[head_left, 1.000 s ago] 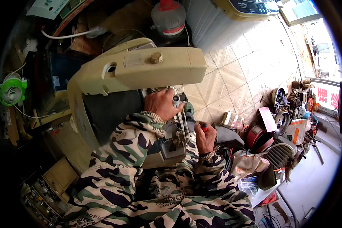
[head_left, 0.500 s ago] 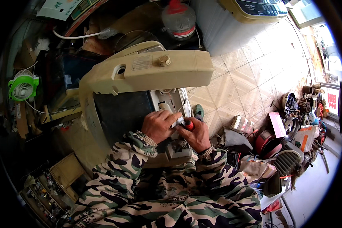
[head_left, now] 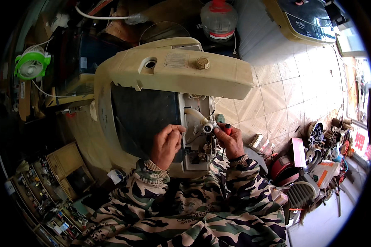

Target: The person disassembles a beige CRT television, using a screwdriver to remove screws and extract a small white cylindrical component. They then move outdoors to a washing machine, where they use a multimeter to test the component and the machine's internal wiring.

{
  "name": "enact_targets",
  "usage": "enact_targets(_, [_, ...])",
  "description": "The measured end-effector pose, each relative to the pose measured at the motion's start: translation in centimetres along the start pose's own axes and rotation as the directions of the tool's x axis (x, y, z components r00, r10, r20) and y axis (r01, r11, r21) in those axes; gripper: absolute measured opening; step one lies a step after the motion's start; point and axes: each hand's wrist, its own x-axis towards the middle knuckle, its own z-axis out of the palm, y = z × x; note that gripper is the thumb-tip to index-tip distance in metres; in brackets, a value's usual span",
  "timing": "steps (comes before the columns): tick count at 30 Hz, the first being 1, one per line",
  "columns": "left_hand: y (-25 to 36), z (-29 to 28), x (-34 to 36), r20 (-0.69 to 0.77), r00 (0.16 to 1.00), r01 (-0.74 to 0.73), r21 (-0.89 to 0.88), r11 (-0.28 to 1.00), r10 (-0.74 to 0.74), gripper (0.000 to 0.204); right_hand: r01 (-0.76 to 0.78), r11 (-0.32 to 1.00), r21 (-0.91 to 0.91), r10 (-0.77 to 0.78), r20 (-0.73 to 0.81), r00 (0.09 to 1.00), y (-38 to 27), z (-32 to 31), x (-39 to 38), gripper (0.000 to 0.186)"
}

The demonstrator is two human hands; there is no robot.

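My right hand (head_left: 231, 143) is closed on a white plastic valve (head_left: 208, 127) with a round dark opening. A red-handled tool (head_left: 227, 129), probably a screwdriver, is held in the same hand, its handle sticking up by the fingers. A cream hose (head_left: 195, 114) runs from the valve into the opened side compartment of a beige washing machine (head_left: 231, 80). Just left of that compartment, my left hand (head_left: 165, 146) is raised with its fingers pinched together; whatever they hold is hidden. Wires and small parts (head_left: 204, 150) show below the valve.
A clear jug with a red top (head_left: 219, 22) and a white appliance (head_left: 255, 35) stand behind the machine. At left are a green fan (head_left: 31, 66) and trays of small parts (head_left: 45, 185). Piled scrap parts (head_left: 303, 164) cover the floor at right.
My left hand has come off the valve and drawn to the left, fingers pinched. The right hand has shifted right with the valve and red-handled tool, exposing the hose. The head view has shifted.
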Motion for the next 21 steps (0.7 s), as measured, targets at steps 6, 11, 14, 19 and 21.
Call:
enact_targets(6, [-2.3, -2.0, -1.8, 0.170, 0.974, 0.228, -0.718, 0.658, -0.153, 0.039, -0.043, 0.994, -0.104, 0.052, 0.090, 0.995, 0.2, -1.7, 1.6, 0.032])
enact_targets(11, [-2.1, -1.8, -2.9, 0.152, 0.984, 0.176, -0.788, 0.590, -0.091, 0.046, -0.079, 0.978, -0.191, 0.104, 0.124, 0.987, -0.4, -2.6, 2.4, 0.030])
enact_targets(14, [-3.2, -1.4, -3.9, 0.105, 0.994, 0.092, -0.819, 0.566, -0.009, 0.039, -0.082, 0.966, -0.246, 0.124, 0.158, 0.980, -0.5, -3.2, 3.2, 0.032])
enact_targets(19, [-6.9, -1.6, -8.4, -0.041, 0.992, 0.030, -0.830, 0.557, -0.116, 0.031, -0.091, 0.929, -0.360, 0.160, 0.166, 0.973, -1.5, -2.8, 3.6, 0.031])
enact_targets(21, [-8.8, -1.7, -10.9, -0.081, 0.983, 0.023, -0.838, 0.545, -0.166, 0.030, -0.100, 0.913, -0.397, 0.185, 0.185, 0.965, -1.8, -2.8, 3.7, 0.026])
